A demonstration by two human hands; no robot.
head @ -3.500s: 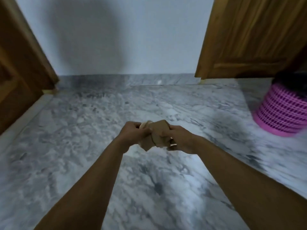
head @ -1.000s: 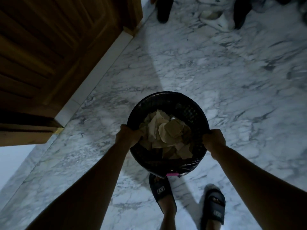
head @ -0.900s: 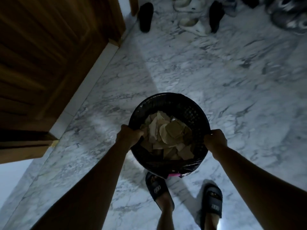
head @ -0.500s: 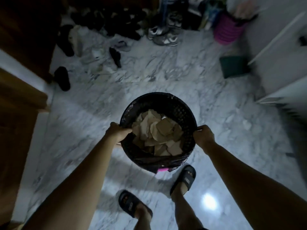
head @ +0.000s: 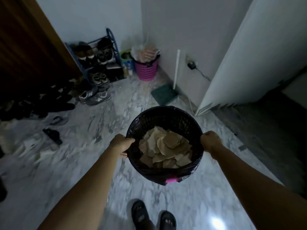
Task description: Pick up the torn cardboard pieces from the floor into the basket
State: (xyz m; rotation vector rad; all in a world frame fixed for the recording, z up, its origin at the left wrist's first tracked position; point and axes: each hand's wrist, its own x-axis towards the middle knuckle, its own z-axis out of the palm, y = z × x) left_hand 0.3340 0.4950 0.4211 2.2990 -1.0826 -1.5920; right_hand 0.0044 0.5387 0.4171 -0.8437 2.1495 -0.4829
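Observation:
I hold a round basket [head: 163,117] lined with a black bag up off the marble floor, in front of me. Several torn brown cardboard pieces [head: 166,148] lie piled inside it. My left hand [head: 122,144] grips the rim on the left side, fingers curled over the edge. My right hand [head: 210,140] grips the rim on the right side as a closed fist. A bit of the pink basket shows under the bag at the near bottom.
A second pink basket [head: 146,69] stuffed with bags stands in the far corner beside a blue shoe rack [head: 99,63]. Shoes [head: 93,96] are scattered along the left. A green dustpan [head: 164,94] leans by the wall. A white door [head: 252,55] stands right. My sandalled feet [head: 152,216] are below.
I have turned right while carrying the basket; the wooden door slid off to the left and the corner with the shoe rack, pink basket and white door came closer. Both hands keep their grip.

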